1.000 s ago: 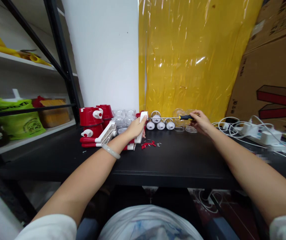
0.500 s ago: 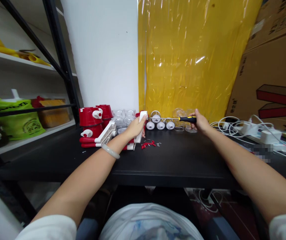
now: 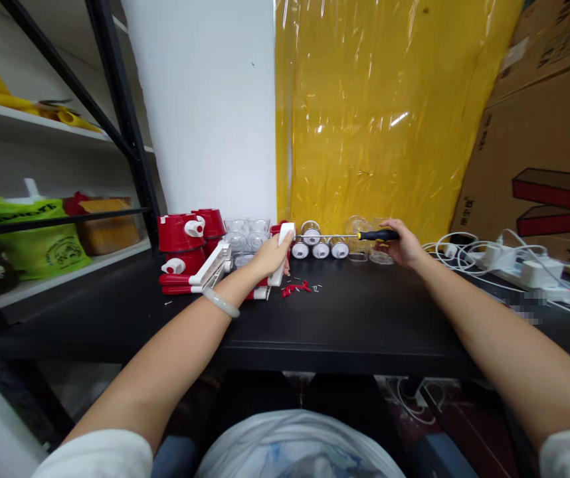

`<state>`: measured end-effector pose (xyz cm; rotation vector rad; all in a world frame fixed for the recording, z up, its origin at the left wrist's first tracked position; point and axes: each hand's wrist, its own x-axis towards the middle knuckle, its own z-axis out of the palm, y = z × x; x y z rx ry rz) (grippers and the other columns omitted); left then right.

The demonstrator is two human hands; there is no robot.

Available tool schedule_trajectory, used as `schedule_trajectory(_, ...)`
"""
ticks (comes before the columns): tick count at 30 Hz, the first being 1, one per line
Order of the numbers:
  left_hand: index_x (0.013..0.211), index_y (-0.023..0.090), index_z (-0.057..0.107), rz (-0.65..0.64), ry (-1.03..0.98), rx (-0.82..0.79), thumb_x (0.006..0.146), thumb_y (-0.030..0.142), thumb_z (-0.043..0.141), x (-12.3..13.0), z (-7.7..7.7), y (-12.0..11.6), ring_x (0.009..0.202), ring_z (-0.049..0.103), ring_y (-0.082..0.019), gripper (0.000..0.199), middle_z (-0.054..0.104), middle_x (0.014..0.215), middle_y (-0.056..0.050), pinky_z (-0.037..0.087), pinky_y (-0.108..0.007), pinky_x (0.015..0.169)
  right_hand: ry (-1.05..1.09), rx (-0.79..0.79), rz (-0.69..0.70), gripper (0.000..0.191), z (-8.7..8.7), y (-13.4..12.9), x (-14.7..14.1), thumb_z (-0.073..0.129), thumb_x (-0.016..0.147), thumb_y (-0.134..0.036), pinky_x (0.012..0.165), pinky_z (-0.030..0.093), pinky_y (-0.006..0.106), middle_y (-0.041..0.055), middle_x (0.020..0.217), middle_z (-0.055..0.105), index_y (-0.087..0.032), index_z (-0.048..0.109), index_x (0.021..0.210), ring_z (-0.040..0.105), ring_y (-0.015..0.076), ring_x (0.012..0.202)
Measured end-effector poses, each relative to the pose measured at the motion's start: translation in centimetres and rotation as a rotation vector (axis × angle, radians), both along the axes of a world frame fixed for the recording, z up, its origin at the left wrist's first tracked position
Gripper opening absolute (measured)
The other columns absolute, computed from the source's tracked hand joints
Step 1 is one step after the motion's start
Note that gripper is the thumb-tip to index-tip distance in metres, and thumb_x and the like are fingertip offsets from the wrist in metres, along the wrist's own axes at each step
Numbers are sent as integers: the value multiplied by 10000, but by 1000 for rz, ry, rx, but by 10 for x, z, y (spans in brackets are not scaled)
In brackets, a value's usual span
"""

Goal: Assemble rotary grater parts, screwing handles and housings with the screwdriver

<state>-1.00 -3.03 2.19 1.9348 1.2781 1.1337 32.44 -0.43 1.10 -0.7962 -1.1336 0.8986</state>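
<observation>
My left hand (image 3: 271, 255) is closed around a white plastic part (image 3: 287, 230) held upright above the table; its lower end is partly hidden by my fingers. A screwdriver (image 3: 377, 236) with a black and yellow handle lies level, its long shaft reaching left to the white part. My right hand (image 3: 404, 244) holds the end of that handle, some of its fingers loosened and stretched out. Just below my left hand lie small red plastic pieces (image 3: 295, 289) and several loose screws (image 3: 317, 288).
Red containers (image 3: 181, 232) and white-and-red handle parts (image 3: 210, 269) stand at the left, beside clear cups (image 3: 238, 238). White-capped cylinders (image 3: 320, 249) are stacked behind. Tangled white cables and chargers (image 3: 539, 272) lie at the right. A black shelf frame (image 3: 120, 99) rises on the left.
My right hand has shifted slightly right and its fingers have opened out around the screwdriver handle, which has turned to show more black. My left hand stays in place.
</observation>
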Motion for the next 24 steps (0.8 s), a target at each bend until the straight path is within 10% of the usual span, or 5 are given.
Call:
schedule_trajectory(4, 1067, 184, 534, 34, -5, -5, 884, 720, 322, 0, 0, 1, 474, 632, -216, 605, 584, 505, -4, 494, -300, 505, -195, -56, -90, 467, -4, 6, 1, 538, 761, -698, 429, 457, 288, -65, 445, 407, -232, 504, 780, 392, 105, 352)
schedule_trajectory(17, 1053, 184, 535, 0, -2, 4, 877, 726, 332, -1, -1, 2, 469, 629, -219, 604, 586, 513, -11, 489, -303, 485, 21, -9, 46, 427, 2, -4, -3, 753, 549, -242, 582, 539, 294, -59, 720, 561, -274, 496, 889, 559, 117, 602)
schedule_trajectory(24, 1055, 179, 542, 29, -8, 3, 875, 730, 335, 0, 2, -1, 465, 627, -215, 615, 576, 494, -3, 496, -300, 495, -194, -79, -117, 495, -6, 11, 3, 529, 774, -726, 430, 470, 295, -39, 478, 454, -232, 499, 781, 433, 119, 386)
